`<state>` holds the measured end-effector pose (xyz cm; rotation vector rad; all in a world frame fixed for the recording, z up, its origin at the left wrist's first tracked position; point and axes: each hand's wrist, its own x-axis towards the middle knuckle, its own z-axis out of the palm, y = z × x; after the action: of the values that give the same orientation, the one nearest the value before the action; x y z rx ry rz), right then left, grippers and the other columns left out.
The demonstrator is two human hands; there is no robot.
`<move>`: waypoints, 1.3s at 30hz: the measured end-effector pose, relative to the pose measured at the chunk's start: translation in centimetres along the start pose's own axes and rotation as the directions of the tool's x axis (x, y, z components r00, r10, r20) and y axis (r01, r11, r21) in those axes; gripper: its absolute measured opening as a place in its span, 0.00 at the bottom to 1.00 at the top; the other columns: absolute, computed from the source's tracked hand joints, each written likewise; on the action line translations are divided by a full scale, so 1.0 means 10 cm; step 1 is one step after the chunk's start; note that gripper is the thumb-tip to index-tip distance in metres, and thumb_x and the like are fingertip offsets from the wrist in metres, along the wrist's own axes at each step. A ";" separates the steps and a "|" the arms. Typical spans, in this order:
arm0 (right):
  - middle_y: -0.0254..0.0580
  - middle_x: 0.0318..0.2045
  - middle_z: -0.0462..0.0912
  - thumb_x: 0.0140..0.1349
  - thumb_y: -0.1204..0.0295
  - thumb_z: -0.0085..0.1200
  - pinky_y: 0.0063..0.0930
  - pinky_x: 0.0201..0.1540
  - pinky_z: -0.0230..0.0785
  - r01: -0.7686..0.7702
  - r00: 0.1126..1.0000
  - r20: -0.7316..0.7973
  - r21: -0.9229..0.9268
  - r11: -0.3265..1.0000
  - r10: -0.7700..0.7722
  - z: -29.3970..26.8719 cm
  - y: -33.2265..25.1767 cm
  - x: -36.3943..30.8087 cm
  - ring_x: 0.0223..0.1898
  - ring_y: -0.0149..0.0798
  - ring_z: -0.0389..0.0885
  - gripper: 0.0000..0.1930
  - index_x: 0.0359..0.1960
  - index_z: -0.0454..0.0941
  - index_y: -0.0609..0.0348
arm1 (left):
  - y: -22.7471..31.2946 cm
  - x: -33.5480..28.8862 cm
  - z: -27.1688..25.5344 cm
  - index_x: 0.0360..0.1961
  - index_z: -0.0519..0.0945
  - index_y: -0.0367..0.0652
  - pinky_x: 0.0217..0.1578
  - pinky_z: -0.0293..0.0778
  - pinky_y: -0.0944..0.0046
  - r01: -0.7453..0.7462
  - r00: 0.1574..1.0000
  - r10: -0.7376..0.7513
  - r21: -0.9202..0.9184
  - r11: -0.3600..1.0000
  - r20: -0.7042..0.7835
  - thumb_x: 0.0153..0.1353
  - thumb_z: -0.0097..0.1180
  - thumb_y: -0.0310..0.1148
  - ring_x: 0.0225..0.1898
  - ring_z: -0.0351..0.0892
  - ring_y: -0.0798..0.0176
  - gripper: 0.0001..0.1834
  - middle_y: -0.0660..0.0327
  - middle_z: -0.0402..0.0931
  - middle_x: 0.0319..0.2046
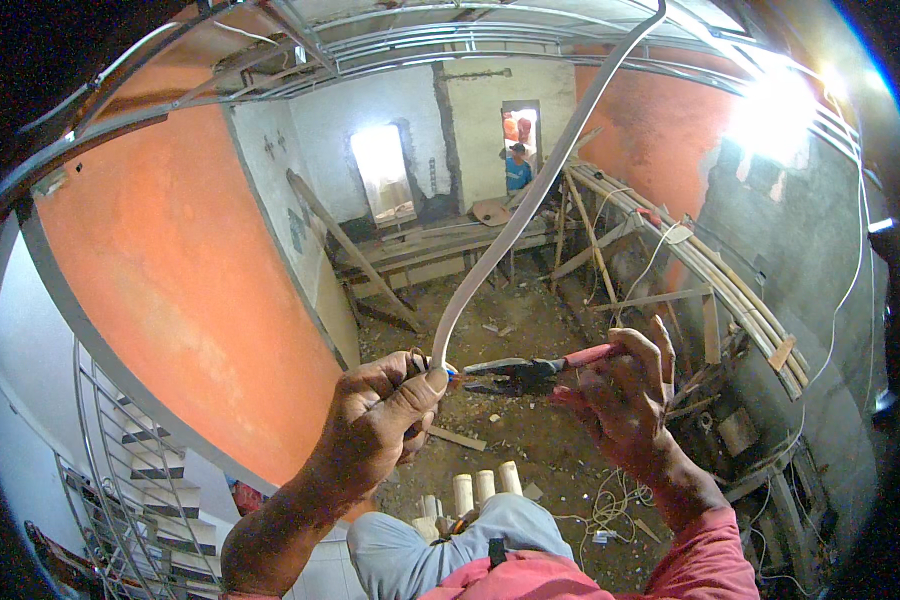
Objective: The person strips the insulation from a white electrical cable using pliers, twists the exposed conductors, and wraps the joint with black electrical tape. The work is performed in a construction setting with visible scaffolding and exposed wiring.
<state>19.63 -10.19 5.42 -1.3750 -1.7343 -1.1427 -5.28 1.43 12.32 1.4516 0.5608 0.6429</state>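
A white sheathed electrical cable (pixel 515 215) hangs from the metal ceiling frame down to my hands. My left hand (pixel 385 400) pinches it close to its lower end, where short blue and brown-orange wire ends (pixel 454 376) poke out to the right. In my right hand (pixel 630 385) are pliers (pixel 525 372) with red handles and dark jaws. Their handles look spread and the jaws point left, at the wire ends; whether the jaws touch the wires I cannot tell. Both hands are raised well above the floor.
Bamboo poles (pixel 710 280) on a wooden scaffold run along the right. Cut bamboo ends (pixel 485 487) stand below, near my knees. Coiled cable (pixel 615 505) lies on the dirt floor. Stairs with a metal railing (pixel 120 470) are at lower left. A person in blue (pixel 517 172) is at the far opening.
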 end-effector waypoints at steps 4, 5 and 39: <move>0.37 0.30 0.75 0.48 0.62 0.70 0.60 0.58 0.63 -0.012 1.000 -0.013 -0.017 1.000 0.012 -0.01 -0.01 0.01 0.46 0.49 0.76 0.14 0.28 0.78 0.53 | -0.02 0.01 0.00 0.33 0.75 0.45 0.15 0.54 0.74 -0.011 1.000 0.011 0.002 1.000 0.020 0.69 0.58 0.42 0.15 0.60 0.80 0.13 0.74 0.65 0.18; 0.37 0.29 0.75 0.47 0.62 0.70 0.59 0.57 0.63 -0.013 1.000 -0.011 -0.011 1.000 0.013 -0.01 -0.02 0.01 0.46 0.49 0.76 0.14 0.28 0.78 0.53 | -0.02 0.01 0.01 0.33 0.75 0.45 0.15 0.54 0.74 -0.003 1.000 0.003 0.010 1.000 0.010 0.69 0.58 0.43 0.15 0.60 0.80 0.13 0.74 0.65 0.18; 0.40 0.28 0.78 0.50 0.62 0.70 0.37 0.33 0.72 -0.017 0.998 0.063 0.142 0.990 0.008 0.29 0.23 -0.22 0.32 0.45 0.79 0.14 0.26 0.79 0.56 | -0.31 0.09 0.13 0.47 0.79 0.37 0.22 0.64 0.75 -0.192 0.980 0.196 0.099 0.976 -0.034 0.69 0.56 0.30 0.23 0.68 0.80 0.10 0.69 0.74 0.26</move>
<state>22.51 -8.33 2.84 -1.3452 -1.8118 -0.9583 -3.55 1.15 9.35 1.5987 0.4923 0.8127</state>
